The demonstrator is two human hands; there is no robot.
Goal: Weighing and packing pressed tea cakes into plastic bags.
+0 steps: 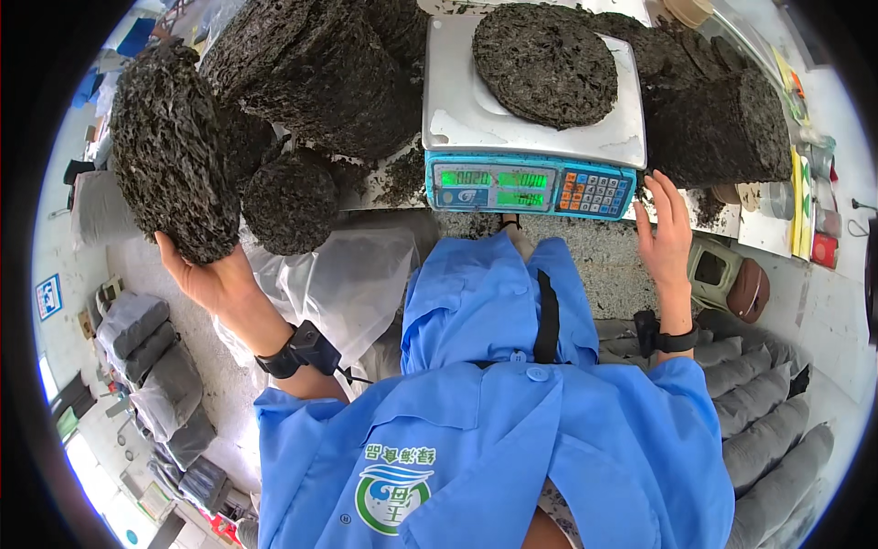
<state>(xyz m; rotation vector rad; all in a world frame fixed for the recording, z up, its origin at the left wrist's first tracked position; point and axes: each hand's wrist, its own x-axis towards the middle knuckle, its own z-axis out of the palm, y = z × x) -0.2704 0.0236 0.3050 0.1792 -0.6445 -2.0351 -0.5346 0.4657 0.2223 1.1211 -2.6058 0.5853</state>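
Observation:
On the left, my left hand grips the lower edge of a dark, rough disc of dried seaweed, held up on its side. My right hand is empty, fingers apart, with the fingertips beside the right front corner of a digital scale; whether they touch it I cannot tell. The scale has a metal pan, a lit green display and a keypad. A round cake of dried seaweed lies flat on the pan.
Large stacks of seaweed discs stand left of the scale, with a smaller round piece below them. Another stack lies to the right. Plastic sheeting hangs under the table's left side. Stuffed grey bags line the floor at right.

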